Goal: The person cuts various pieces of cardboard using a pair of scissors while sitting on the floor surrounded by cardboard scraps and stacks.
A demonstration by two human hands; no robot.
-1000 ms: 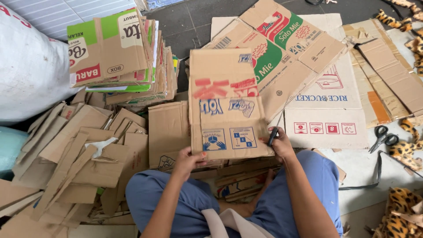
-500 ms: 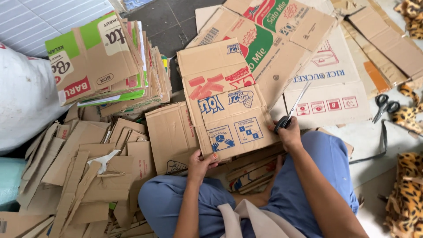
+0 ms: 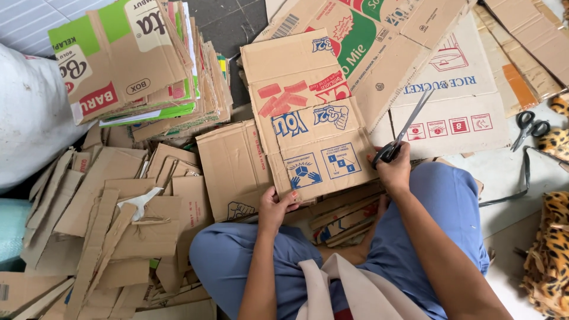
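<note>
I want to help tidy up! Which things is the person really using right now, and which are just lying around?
In use:
- printed cardboard sheet, held at its bottom edge by the left hand
- scissors, in the right hand

Lying about:
- second pair of scissors on the floor
- stack of flattened boxes
- cardboard strips
- white sack

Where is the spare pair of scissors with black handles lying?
The spare black-handled scissors lie at the right edge of the head view, on the floor beside the white printed cardboard sheet, just above a leopard-print cloth.
</note>
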